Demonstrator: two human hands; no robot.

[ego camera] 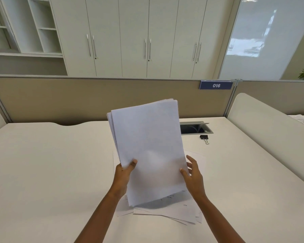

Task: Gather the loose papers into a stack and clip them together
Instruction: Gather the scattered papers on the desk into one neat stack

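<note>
Our left hand (124,172) pinches the raised stack (147,146) by its lower left edge at center frame, our right hand (193,174) steadies its right edge, splayed loose, so we should tap it square on the table (42,163) before adding the loose sheets (165,212).

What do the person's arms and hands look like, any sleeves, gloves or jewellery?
The left forearm and right forearm are bare down to the picture's bottom edge: no sleeves show. The left hand and right hand wear no gloves. There is no watch or bracelet at either wrist, and no rings on the fingers in view. No markings are visible.
</note>
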